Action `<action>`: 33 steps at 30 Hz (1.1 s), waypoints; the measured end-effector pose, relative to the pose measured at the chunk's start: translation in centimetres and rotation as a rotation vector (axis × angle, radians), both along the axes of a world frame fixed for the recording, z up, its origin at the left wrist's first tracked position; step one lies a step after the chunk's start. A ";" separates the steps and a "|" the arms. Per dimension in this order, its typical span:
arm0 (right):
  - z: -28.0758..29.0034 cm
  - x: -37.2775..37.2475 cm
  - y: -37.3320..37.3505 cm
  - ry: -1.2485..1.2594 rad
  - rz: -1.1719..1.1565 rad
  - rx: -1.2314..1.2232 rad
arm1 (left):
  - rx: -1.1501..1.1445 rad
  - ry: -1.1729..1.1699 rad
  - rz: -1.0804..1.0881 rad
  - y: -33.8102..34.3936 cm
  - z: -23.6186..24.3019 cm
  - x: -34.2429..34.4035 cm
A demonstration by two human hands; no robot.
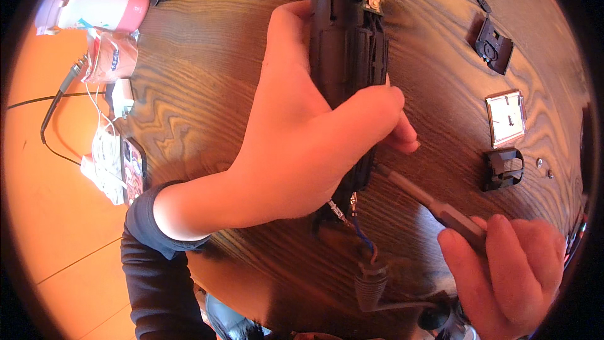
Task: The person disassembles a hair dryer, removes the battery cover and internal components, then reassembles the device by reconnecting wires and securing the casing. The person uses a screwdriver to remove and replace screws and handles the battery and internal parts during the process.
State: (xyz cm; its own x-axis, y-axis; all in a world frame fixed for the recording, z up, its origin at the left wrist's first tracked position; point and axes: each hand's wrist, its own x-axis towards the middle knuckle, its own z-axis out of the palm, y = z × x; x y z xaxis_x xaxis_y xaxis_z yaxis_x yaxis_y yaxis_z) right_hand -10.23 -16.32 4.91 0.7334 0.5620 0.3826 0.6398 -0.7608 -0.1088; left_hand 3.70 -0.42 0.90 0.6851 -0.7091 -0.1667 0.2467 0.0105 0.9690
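My left hand is closed round a long black device housing standing lengthwise up the middle of the view, with a small circuit board exposed near its upper end. At its lower end are metal connectors and thin blue and red wires running to a ribbed cable grommet. My right hand, at lower right, grips a slim screwdriver angled up-left toward the lower right side of the housing; whether the tip touches it I cannot tell.
Loose black covers, a square plate, a black bracket and small parts lie on the right of the wooden table. At left are a white-and-pink bottle, a packet, a phone, a charger and cables.
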 end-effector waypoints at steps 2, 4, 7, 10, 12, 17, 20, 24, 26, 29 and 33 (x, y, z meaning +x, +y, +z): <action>-0.8 -0.1 -0.2 -0.111 0.007 0.080 | 0.010 -0.003 -0.006 0.0 0.1 0.0; -1.2 -0.2 -0.1 -0.090 -0.043 0.210 | 0.007 0.009 -0.006 0.0 0.1 0.0; -0.6 -0.1 -0.7 0.117 -0.015 0.261 | -0.006 0.017 -0.002 0.0 -0.1 0.0; 1.9 -0.8 -0.2 0.405 -0.203 0.182 | -0.017 0.025 0.003 0.1 -0.1 -0.2; 3.0 -1.4 0.4 0.481 -0.313 0.062 | -0.017 0.023 0.001 0.1 -0.1 -0.2; 3.2 -1.7 0.2 0.604 -0.426 -0.052 | -0.006 0.007 -0.005 0.0 0.0 -0.1; 2.7 -1.5 -0.2 0.591 -0.419 -0.010 | -0.004 0.010 0.004 0.0 0.1 -0.2; 2.6 -1.5 -0.4 0.577 -0.412 0.045 | 0.020 0.017 0.009 0.0 0.1 -0.2; 2.9 -1.5 -0.7 0.576 -0.415 0.063 | 0.019 0.004 -0.013 -0.1 0.1 0.0; 3.1 -1.6 -0.9 0.576 -0.411 0.070 | 0.066 0.019 -0.056 0.0 0.2 0.4; 2.9 -1.7 -0.9 0.578 -0.398 0.073 | 0.090 0.002 -0.046 0.0 0.1 0.3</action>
